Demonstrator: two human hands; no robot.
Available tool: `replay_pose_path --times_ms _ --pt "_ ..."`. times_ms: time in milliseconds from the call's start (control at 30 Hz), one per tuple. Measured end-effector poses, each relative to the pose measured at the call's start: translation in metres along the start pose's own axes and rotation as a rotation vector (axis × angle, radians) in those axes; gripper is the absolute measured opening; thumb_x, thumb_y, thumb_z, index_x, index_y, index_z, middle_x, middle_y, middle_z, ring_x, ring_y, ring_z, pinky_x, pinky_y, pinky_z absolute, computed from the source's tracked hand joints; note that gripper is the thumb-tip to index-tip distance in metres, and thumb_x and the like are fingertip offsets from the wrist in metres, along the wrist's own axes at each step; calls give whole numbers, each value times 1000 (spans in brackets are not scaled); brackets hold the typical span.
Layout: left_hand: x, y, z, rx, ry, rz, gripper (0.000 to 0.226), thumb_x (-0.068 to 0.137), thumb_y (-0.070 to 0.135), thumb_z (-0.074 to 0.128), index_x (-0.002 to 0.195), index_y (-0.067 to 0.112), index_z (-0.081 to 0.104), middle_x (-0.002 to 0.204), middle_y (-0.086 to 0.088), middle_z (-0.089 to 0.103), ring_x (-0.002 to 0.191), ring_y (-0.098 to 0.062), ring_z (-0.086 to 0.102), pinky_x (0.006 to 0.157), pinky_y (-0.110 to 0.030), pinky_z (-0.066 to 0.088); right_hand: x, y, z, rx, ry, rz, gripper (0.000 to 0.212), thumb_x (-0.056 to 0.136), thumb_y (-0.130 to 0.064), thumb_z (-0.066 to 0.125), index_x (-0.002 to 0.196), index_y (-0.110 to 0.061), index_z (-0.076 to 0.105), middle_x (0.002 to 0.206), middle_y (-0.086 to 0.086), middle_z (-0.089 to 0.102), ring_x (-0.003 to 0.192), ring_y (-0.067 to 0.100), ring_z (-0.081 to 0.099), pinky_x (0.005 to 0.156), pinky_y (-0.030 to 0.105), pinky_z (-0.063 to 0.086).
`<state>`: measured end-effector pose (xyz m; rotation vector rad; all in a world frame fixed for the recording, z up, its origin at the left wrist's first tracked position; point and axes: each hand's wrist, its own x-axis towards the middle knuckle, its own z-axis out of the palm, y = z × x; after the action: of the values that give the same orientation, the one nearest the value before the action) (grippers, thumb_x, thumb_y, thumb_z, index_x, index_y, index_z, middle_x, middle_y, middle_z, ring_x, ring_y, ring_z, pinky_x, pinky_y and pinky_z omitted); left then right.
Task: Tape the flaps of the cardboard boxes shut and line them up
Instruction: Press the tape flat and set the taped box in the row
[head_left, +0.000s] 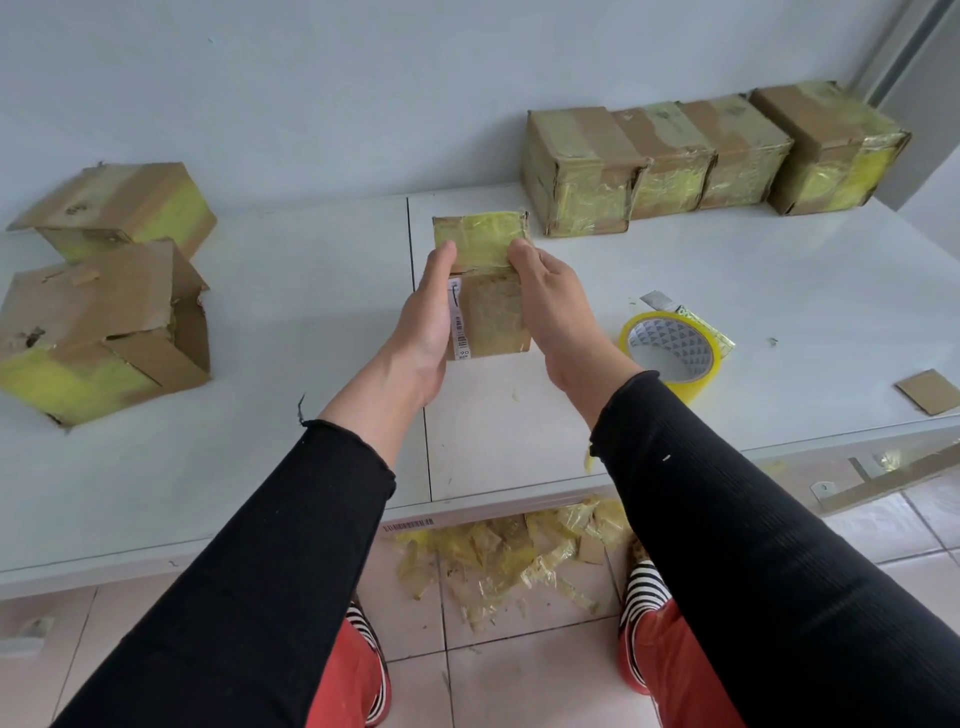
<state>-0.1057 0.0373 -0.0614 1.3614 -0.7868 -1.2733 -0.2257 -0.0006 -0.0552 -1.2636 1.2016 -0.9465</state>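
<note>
in the head view, a small cardboard box sat between the two hands above the white surface, the left hand gripping its left side and the right hand its right, thumbs on the raised flap. the flap was coated in yellowish tape; the brown top looked scuffed. a white barcode label ran along its left edge, digits too small to read.
</note>
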Motion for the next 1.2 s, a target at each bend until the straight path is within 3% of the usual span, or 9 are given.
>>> replay_pose_path --times_ms 100,300,400,500,633,833,900,1033,1200 --pt "-1 -3 -2 22 -11 15 57 107 56 33 127 19 71 116 -2 77 102 -16 75 68 -26 58 -2 -1 -2 21 -23 -4 29 107 -34 44 97 -16 64 92 3 62 86 17 59 79 35 47" --pt "-13 -9 -16 104 -88 196 67 92 43 53 153 17 40 145 -2 59 134 -16 56 118 -41 40 -20 -1 -21 197 -113 -35 20 97 -32 63 113 -20 62 90 -13 65 86 4 62 83 26 45" --pt "-27 -18 -24 272 -144 288 86 81 30 69 154 26 24 154 4 43 137 -4 47 109 -23 44 -34 4 -31 201 -108 76 49 87 -58 65 113 -18 56 107 1 66 104 17 65 95 40 48" --pt "-42 -35 -27 288 -122 313 86 74 46 79 144 28 33 161 12 28 140 14 31 106 -9 38 -48 15 -37 178 -97 104 33 98 -36 64 119 -12 54 104 7 65 85 12 68 75 34 56" --pt "-36 -38 -32 177 153 224 61 78 66 64 123 29 47 136 8 51 127 -4 52 115 -43 43 -55 29 -39 161 -140 124 26 103 -11 54 129 -12 56 115 6 68 86 9 66 63 18 52" --pt "3 -26 -35 13 145 58 83 82 75 55 150 29 45 152 12 48 142 -5 40 124 -38 26 -61 42 -39 212 -13 103 48 102 -48 56 145 -28 54 139 -17 60 123 -7 53 93 15 40" --pt "7 -27 -25 -11 94 6 76 86 76 55 141 23 58 142 3 62 132 -14 56 117 -40 37 -63 47 -31 254 -4 80 52 101 -52 55 147 -28 53 142 -15 59 130 -2 53 106 22 39" --pt "8 -35 -7 -48 160 71 40 95 51 59 94 12 58 92 -7 66 84 -21 62 77 -35 47 -64 53 -13 314 50 9 27 106 -29 52 125 -25 71 112 -9 76 102 3 70 84 19 54" --pt "9 -35 0 -130 203 96 26 101 38 56 97 12 55 94 -14 57 85 -24 55 77 -38 42 -61 56 -7 328 109 -49 32 104 -20 48 102 -26 79 90 -6 76 82 8 66 70 20 53"
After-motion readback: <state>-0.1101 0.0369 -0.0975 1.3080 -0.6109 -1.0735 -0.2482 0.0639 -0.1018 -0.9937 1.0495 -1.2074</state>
